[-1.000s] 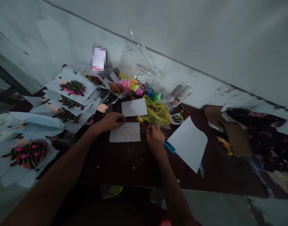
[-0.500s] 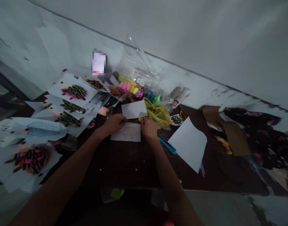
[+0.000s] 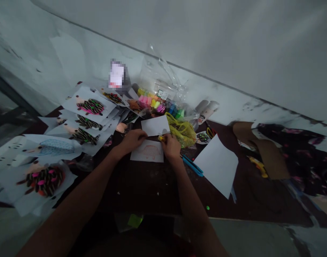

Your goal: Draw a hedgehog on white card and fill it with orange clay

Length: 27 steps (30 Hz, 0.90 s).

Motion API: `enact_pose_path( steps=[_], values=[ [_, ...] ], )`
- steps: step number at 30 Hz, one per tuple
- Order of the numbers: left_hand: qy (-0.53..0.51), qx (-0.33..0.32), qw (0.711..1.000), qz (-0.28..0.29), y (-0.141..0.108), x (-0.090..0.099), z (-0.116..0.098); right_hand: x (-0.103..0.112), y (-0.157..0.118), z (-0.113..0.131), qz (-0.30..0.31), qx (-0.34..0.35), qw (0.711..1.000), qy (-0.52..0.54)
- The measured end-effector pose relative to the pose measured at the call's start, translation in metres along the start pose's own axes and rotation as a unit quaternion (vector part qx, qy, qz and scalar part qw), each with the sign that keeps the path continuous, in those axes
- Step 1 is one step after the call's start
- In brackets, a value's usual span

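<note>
Above right hand (image 3: 170, 147), clay-bag label (image 3: 162, 94) too small to read.

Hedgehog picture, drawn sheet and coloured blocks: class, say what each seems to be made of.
The drawn sheet looks like plain matte paper, with an orange line. The hedgehog picture seems paper too, its spines probably striped seeds stuck on. The coloured blocks look like soft modelling clay: matte, rounded, bright, though the wrapping leaves that open.
</note>
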<state>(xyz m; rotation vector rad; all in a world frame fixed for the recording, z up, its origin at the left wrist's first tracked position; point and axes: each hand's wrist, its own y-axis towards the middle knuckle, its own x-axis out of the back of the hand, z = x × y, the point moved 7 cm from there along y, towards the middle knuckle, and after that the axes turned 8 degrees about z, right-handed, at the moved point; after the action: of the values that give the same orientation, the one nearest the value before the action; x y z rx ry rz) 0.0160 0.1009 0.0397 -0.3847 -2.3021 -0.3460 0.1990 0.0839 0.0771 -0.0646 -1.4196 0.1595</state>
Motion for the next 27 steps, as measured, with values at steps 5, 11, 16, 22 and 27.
enact_pose_path(
  steps=[5,11,16,22,27],
  values=[
    [-0.032,0.027,0.997,-0.066,-0.003,0.015,0.006,0.000,0.000,-0.005,-0.028,0.008,0.999,0.025],
    [-0.114,0.058,0.984,-0.123,-0.008,0.035,0.013,0.001,0.004,-0.009,-0.088,0.063,0.983,0.147],
    [-0.258,0.040,0.964,-0.057,-0.004,0.022,0.003,-0.005,0.005,0.005,-0.084,0.108,0.929,0.344],
    [-0.375,0.010,0.926,-0.043,0.000,0.005,-0.013,-0.010,0.000,0.040,-0.057,0.152,0.900,0.405],
    [-0.396,0.009,0.916,-0.065,-0.001,0.013,-0.012,-0.018,0.008,0.046,0.004,0.165,0.846,0.507]
  ],
)
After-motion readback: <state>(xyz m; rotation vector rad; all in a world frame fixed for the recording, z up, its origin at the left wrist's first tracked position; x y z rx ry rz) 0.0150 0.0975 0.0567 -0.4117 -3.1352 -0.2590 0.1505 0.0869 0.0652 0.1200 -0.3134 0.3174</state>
